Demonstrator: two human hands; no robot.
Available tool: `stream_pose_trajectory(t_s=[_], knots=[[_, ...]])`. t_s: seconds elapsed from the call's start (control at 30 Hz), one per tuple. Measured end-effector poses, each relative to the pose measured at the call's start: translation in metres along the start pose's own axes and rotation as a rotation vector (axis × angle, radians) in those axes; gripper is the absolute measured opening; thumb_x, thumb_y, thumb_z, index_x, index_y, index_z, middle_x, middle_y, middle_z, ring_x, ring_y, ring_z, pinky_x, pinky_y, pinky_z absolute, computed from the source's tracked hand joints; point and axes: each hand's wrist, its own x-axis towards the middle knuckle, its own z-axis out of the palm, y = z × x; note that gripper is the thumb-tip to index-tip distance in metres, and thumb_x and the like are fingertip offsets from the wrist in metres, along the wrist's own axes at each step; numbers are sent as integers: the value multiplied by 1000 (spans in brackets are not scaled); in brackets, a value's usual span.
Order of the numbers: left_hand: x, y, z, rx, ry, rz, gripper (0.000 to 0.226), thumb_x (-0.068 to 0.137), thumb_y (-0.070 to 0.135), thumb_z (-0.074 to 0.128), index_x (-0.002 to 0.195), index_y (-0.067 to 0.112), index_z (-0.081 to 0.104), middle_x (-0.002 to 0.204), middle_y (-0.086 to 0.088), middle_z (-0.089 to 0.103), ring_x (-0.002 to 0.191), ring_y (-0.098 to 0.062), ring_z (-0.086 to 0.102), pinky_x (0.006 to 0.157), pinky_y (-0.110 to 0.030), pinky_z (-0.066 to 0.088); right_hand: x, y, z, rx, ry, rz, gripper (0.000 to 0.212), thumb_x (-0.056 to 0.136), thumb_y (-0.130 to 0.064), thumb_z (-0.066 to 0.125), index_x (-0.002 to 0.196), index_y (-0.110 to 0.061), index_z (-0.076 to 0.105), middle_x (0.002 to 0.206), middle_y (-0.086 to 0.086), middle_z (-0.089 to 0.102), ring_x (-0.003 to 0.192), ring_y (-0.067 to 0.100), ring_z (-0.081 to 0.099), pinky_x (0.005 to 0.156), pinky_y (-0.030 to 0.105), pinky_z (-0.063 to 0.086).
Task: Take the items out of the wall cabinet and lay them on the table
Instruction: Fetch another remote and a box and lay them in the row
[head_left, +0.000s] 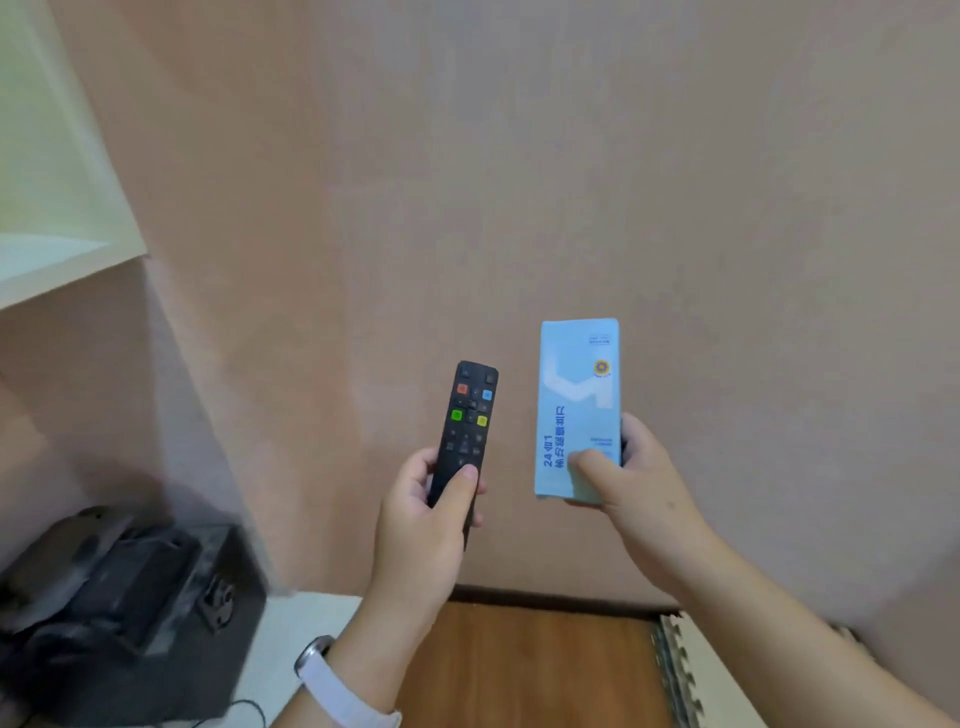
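Wall cabinet (62, 249): white shelf, high and well to the left of both hands.
Table (311, 618): probably the white top below the left wrist.
Blue box (579, 395): held upright; right hand (623, 478) pinches its lower end, thumb in front, fingers behind.
Remote (470, 421): held upright; left hand (421, 525) curls round its lower half, thumb on the buttons.
Doing it well: lower both flat onto the table, apart, away from the edge; let go one at a time.

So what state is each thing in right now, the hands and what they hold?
Black remote control with coloured buttons: held up in the air, buttons facing the camera.
Pale blue rectangular box: held upright in the air.
Left hand: grips the remote.
Right hand: pinches the box.
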Motion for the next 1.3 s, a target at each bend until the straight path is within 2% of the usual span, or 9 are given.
stream_pose_trajectory(t_s=[0.13,0.3,0.47,0.57,0.7,0.77,0.87,1.1,1.3], knots=[[-19,4,61,-9,-136,3,8,94,16,58,100,21,62,79,0,71,60,-13,59,53,-17,46,-28,3,-64,-3,145,5,25,81,-9,57,104,-18,59,102,-1,74,91,19,72,79,49,60],[-58,9,152,13,-293,23,7,94,15,58,96,21,62,79,-1,71,59,-9,59,51,-15,45,-81,11,-161,-13,315,31,21,86,-1,55,102,-15,58,100,-1,74,90,18,72,83,50,58],[-126,18,257,-4,-487,6,7,95,12,56,96,17,61,78,-1,69,56,-9,57,51,-14,44,-155,22,-275,-7,521,61,22,79,-13,59,100,-20,57,100,-3,74,92,21,71,86,57,54],[-175,19,318,-4,-591,1,5,95,10,56,95,13,59,78,-3,68,55,-10,55,49,-13,42,-203,32,-335,12,621,71,24,77,-16,59,100,-20,58,101,-4,73,94,21,70,86,54,55],[-243,18,389,-28,-734,-32,4,95,11,56,97,12,59,78,-4,68,54,-9,54,47,-14,42,-266,43,-406,11,736,80,25,80,-13,59,103,-23,57,104,-2,72,91,20,69,67,34,55],[-274,17,420,-25,-811,-46,4,95,12,56,97,14,59,78,-3,68,55,-8,55,48,-15,42,-296,48,-437,27,821,87,27,78,-15,59,103,-26,58,106,-3,72,93,19,70,78,44,58],[-313,17,461,-14,-929,-49,4,95,13,56,95,16,59,79,-4,68,56,-9,56,54,-22,44,-341,54,-472,46,922,112,28,83,-9,58,104,-27,58,107,-5,72,96,17,70,88,52,55],[-384,5,538,-8,-1169,-41,7,95,13,56,96,18,60,76,-1,66,60,-13,55,51,-16,42,-412,78,-530,76,1146,182,28,89,-7,57,103,-31,56,105,-11,70,91,7,69,85,42,58],[-427,-19,607,8,-1328,-80,6,95,17,57,97,20,62,80,-6,68,59,-13,56,58,-24,46,-444,99,-571,30,1298,281,28,89,-10,59,103,-34,55,104,-15,68,92,6,68,85,42,58]])
